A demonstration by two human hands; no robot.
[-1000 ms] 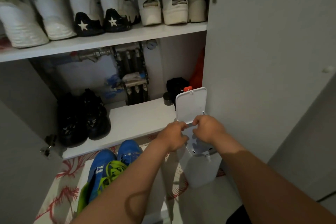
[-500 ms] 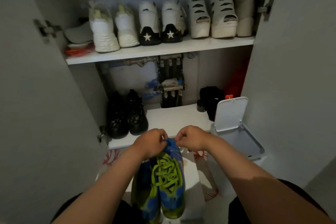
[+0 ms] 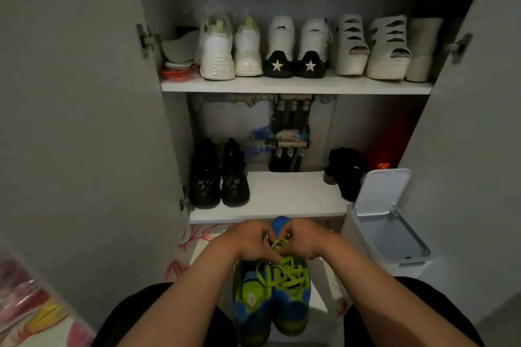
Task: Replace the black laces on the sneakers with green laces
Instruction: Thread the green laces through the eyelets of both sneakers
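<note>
Dim light fills a white two-door shoe cupboard [image 3: 84,121] standing open across the frame, with pale sneakers and sandals lined on its upper white shelf [image 3: 282,84] and a pair of chunky black boots [image 3: 220,177] at the left of the lower white shelf [image 3: 282,197]. At the right, below centre, a small white plastic bin [image 3: 349,231] stands with its flip lid raised. At the lower centre, between the person's knees, sits a pair of blue sneakers with yellow-green soles [image 3: 293,307], toes pointing toward the cupboard. Flat, bright green laces [image 3: 282,270] criss-cross the sneaker on the right of the pair. The left hand [image 3: 251,242] and right hand [image 3: 303,239] meet just above the lacing, near the toe end, the fingers of each curled in and pinching a loop of lace between them. No black lace shows anywhere. The step in hand looks like the finishing of the green lacing: drawing it snug or dressing the loose loops. Next, the move likely calls for an even pull on both ends, then a knot or tuck. Whether the sneaker on the left of the pair is laced cannot be told.
</note>
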